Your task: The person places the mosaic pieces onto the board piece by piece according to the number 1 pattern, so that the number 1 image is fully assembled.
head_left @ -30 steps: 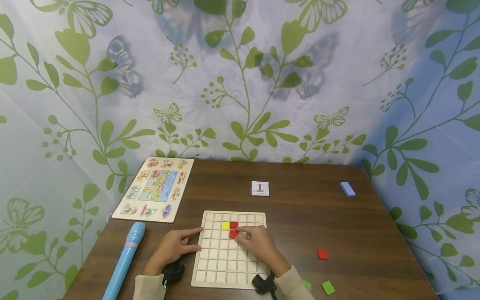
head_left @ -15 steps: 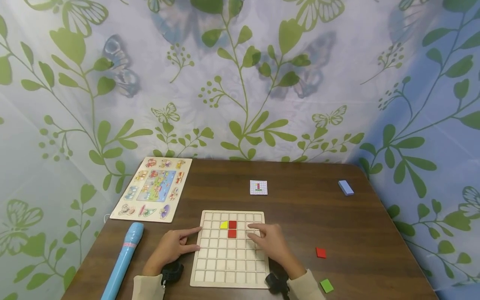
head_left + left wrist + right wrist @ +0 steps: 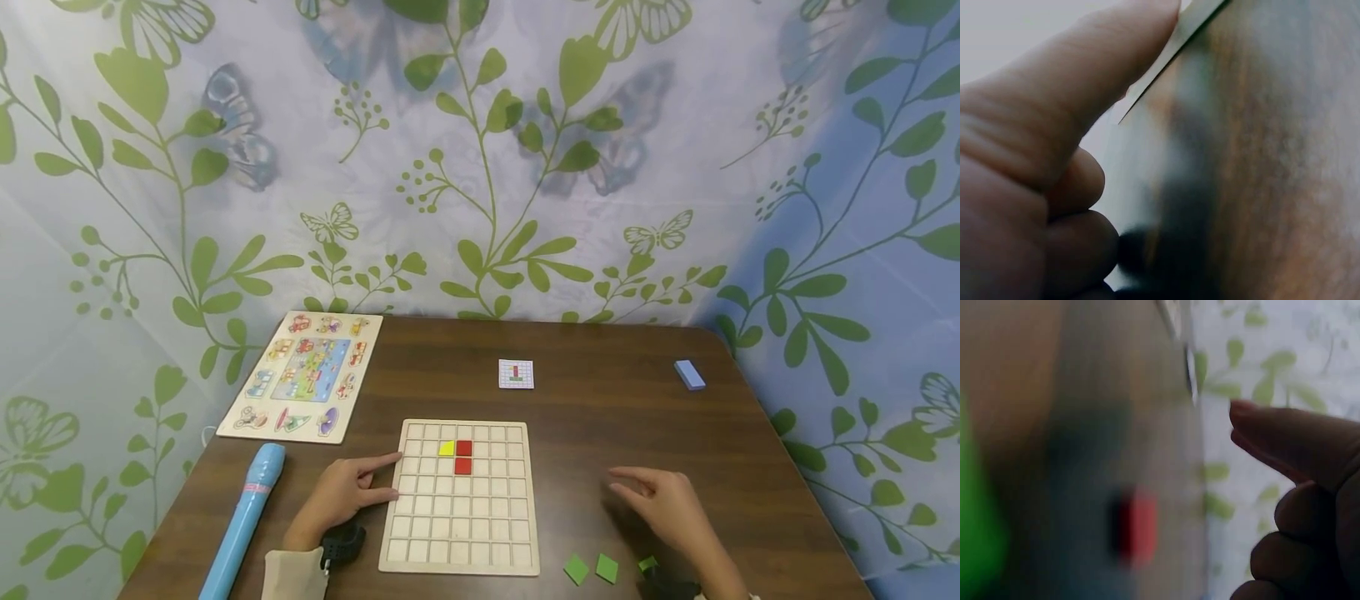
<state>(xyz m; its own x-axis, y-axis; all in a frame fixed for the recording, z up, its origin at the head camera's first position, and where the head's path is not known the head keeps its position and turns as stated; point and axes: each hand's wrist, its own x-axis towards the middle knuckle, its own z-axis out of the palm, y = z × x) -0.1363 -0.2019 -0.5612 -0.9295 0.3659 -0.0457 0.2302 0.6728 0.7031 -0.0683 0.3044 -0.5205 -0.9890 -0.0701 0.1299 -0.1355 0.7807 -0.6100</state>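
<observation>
At a dark wood-grain table (image 3: 585, 417), a pattern of coloured tiles is taking shape on a square, pale wooden grid board (image 3: 442, 507). A yellow tile with one slanted side (image 3: 447, 448) is sitting in the second row from the far edge; a red square tile (image 3: 464, 448) is lying just to its right, and a second red square tile (image 3: 462, 467) is filling the cell directly nearer. The person's left hand (image 3: 337, 496) is touching the board's left edge, index finger and thumb spread apart, apparently steadying it. The right hand (image 3: 663, 504) is hovering well to the board's right, thumb and index finger extended and slightly parted, nothing showing between them.

Beyond the board, a small white printed card (image 3: 516, 374) is showing a yellow, red and green design, too small for counting its cells. Judging by that card, the far part is standing done, while the green row and perhaps more red are remaining. Three green square tiles (image 3: 607, 568) are waiting at the near right, one partly hidden by a black wrist device (image 3: 671, 588). A blurred red piece (image 3: 1141, 528) is appearing in the right wrist view.
</observation>
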